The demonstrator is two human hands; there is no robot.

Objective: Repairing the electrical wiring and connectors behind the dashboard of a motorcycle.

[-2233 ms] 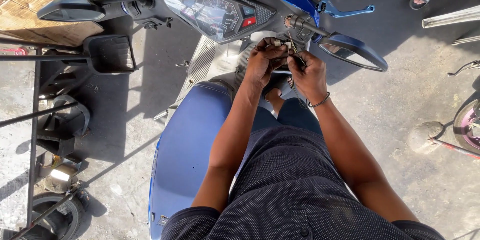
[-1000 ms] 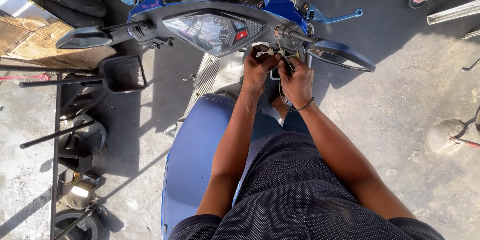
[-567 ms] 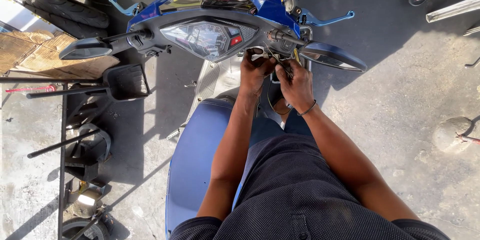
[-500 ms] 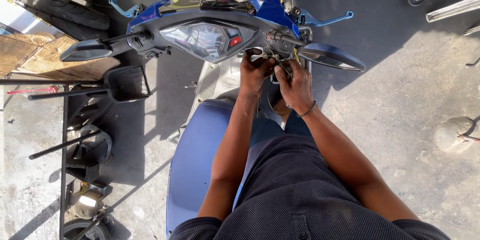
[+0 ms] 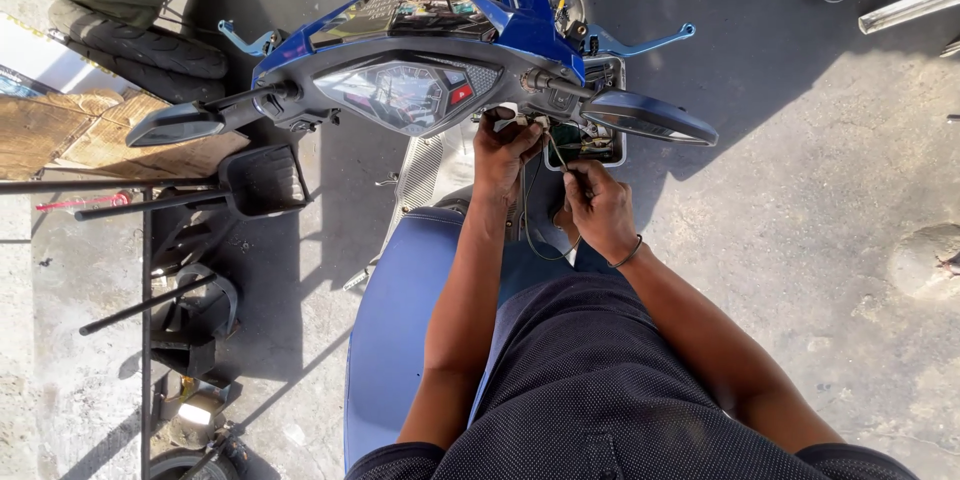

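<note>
Outdoor repair yard: scooter point(image 5: 455, 90), tyres point(image 5: 140, 40)

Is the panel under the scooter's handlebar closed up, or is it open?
Open: bare wiring shows below the handlebar, and a loose wire hangs between the left hand and right hand.

The scooter point(image 5: 520, 25) wears glossy blue bodywork, and its seat point(image 5: 395, 340) is a paler, flatter blue. The instrument panel point(image 5: 405, 95) is dark grey with one small red patch – the mirrors point(image 5: 650, 118) and handlebar are black. The brake levers point(image 5: 655, 40) are bright blue. The shirt point(image 5: 600, 390) is black, sprinkled with fine white dots. A thin dark band point(image 5: 630, 255) circles the right wrist. The ground point(image 5: 800, 200) is mottled grey concrete – the cardboard point(image 5: 70, 135) beside it is brown, the tyres point(image 5: 140, 45) black.
</note>
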